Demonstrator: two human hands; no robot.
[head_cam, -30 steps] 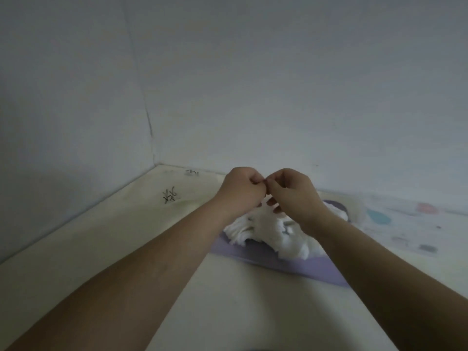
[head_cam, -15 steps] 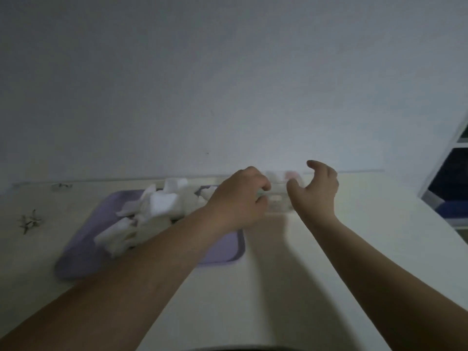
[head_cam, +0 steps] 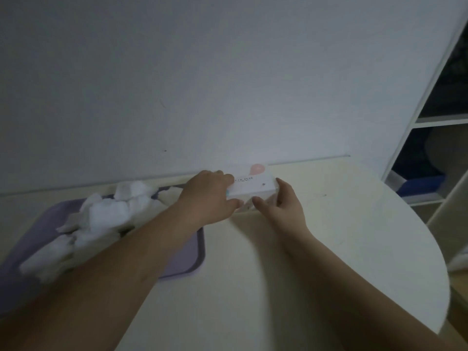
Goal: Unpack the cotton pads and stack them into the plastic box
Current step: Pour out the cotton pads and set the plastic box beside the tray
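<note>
A small clear plastic box [head_cam: 253, 184] with a white printed lid and a pink spot stands at the back of the table, against the wall. My left hand [head_cam: 209, 196] grips its left end, fingers curled over the lid. My right hand [head_cam: 279, 203] holds its right end, thumb in front and fingers round the corner. A loose heap of white cotton pads [head_cam: 101, 219] lies on a purple tray [head_cam: 184, 254] to the left, partly hidden by my left forearm.
The cream table [head_cam: 329, 249] has a rounded edge on the right. A white shelf unit [head_cam: 435, 122] stands beyond it at the right, with a blue bin [head_cam: 423, 183] low down. The grey wall runs directly behind the box.
My hands left the cotton pads and moved right to the plastic box. Half a second ago they were closing in on it; now both hold its ends. The view swung right.
</note>
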